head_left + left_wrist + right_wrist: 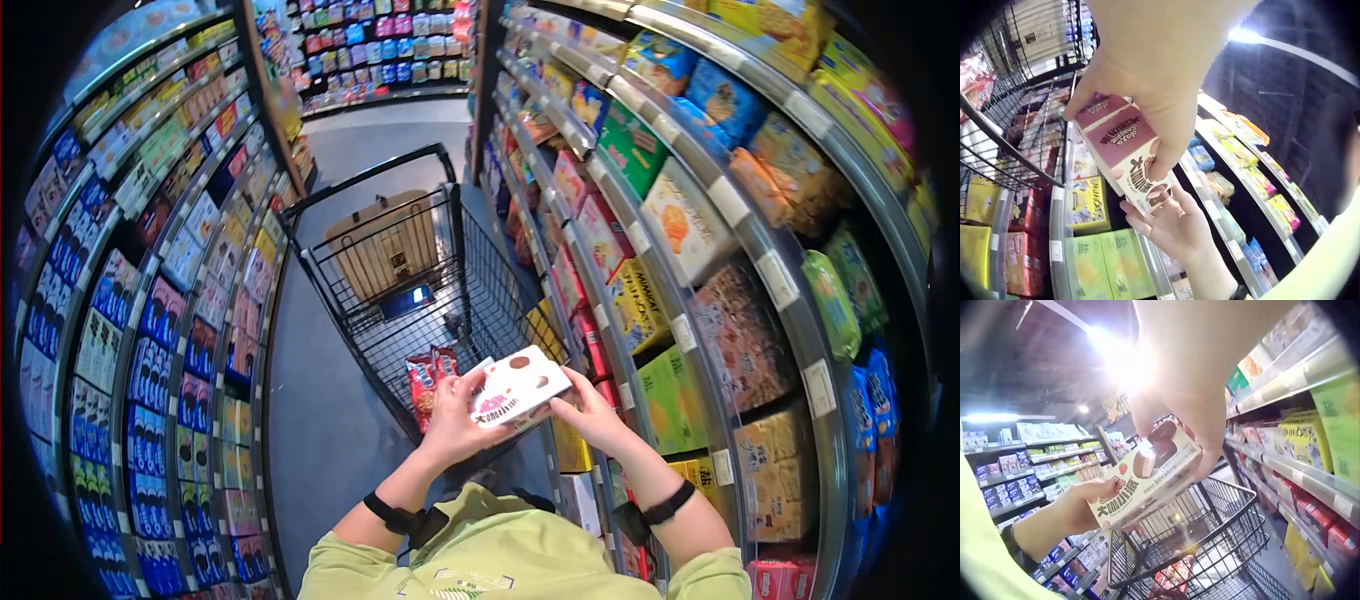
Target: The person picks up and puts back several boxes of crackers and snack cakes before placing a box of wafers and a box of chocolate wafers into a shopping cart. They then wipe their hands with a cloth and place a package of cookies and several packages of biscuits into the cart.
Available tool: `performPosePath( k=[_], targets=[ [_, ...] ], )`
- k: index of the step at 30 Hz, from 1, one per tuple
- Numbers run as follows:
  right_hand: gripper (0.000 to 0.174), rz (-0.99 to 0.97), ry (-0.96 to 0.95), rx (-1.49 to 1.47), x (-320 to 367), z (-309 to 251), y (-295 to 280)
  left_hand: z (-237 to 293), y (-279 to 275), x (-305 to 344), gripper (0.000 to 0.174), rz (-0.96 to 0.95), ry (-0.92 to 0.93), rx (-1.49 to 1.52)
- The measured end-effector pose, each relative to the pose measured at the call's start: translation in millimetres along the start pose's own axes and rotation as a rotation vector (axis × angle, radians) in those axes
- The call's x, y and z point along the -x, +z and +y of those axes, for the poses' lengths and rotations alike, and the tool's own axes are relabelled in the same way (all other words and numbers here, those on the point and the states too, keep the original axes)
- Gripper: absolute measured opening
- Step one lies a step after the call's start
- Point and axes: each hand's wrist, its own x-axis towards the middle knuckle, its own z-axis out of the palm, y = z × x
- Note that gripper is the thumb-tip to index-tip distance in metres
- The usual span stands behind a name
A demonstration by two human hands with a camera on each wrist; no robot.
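In the head view, a white snack box [520, 388] with brown and pink prints is held between both hands, tilted above the near end of a black wire shopping cart [400, 335]. My left hand [458, 420] grips the box's left end, thumb along its face. At the other end, my right hand [592, 415] holds the near right corner. The left wrist view shows a pink-and-white side of the box [1124, 140]; the right wrist view shows chocolate pies and a strawberry printed on its white face [1147, 465]. Red snack packs [425, 375] lie in the cart close below the left hand.
Shelves [150, 330] of blue and pink boxes run along the left. On the right, close to the right arm, shelves hold a yellow box [640, 305], green boxes [672, 400] and bagged snacks. A beige panel [385, 250] hangs at the cart's far end; grey floor [310, 400] shows beside it.
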Motion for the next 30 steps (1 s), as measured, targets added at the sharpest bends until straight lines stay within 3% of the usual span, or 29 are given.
performPosePath(
  k=[2, 4, 6, 8, 12, 16, 20, 22, 23, 24, 26, 27, 28, 30],
  targets=[
    [0.065, -0.029, 0.094, 0.238, -24.3, 0.7, 9.0, -19.8, -10.3, -7.6, 0.087, 0.051, -0.166, -0.223],
    [0.056, -0.02, 0.005, 0.366, -44.3, 10.8, 13.8, -52.7, -8.3, -16.9, 0.092, 0.124, -0.49, -0.281],
    [0.05, -0.034, -0.056, 0.394, -60.8, 22.7, 19.6, -71.6, -15.6, -29.8, 0.094, 0.125, -0.772, -0.142],
    [0.045, -0.039, -0.097, 0.415, -73.9, 30.2, 30.0, -90.1, -15.7, -38.6, 0.097, 0.094, -0.896, -0.156],
    [0.042, -0.134, -0.06, 0.448, -99.2, 38.5, 55.1, -92.7, -7.7, -48.1, 0.101, 0.004, -0.914, -0.338],
    [0.05, -0.337, 0.08, 0.389, -121.6, 51.5, 85.5, -94.6, 0.3, -47.2, 0.101, -0.003, -0.916, -0.455],
    [0.06, -0.444, 0.24, 0.221, -148.1, 80.0, 122.9, -93.8, -3.1, -42.6, 0.096, 0.055, -0.864, -0.479],
    [0.058, -0.409, 0.266, 0.065, -159.6, 87.1, 136.6, -98.8, -6.0, -41.6, 0.095, -0.018, -0.839, -0.47],
    [0.055, -0.484, 0.385, 0.048, -160.9, 56.7, 134.3, -95.9, -10.3, -43.0, 0.095, -0.017, -0.845, -0.473],
    [0.055, -0.488, 0.387, 0.043, -165.8, 75.8, 137.5, -91.9, -14.7, -42.9, 0.085, -0.133, -0.814, -0.533],
    [0.054, -0.535, 0.187, 0.036, -175.5, 126.4, 143.0, -84.8, -20.9, -41.9, 0.073, -0.367, -0.745, -0.642],
    [0.052, -0.547, 0.297, 0.032, -172.2, 106.8, 139.0, -90.3, -17.7, -36.0, 0.066, -0.412, -0.637, -0.704],
    [0.052, -0.55, 0.299, 0.029, -174.2, 91.2, 135.1, -96.6, -15.3, -31.6, 0.066, -0.414, -0.641, -0.705],
    [0.054, -0.84, 0.436, 0.379, -179.8, 74.5, 127.7, -102.7, -15.3, -28.4, 0.062, -0.483, -0.619, -0.707]
  ],
)
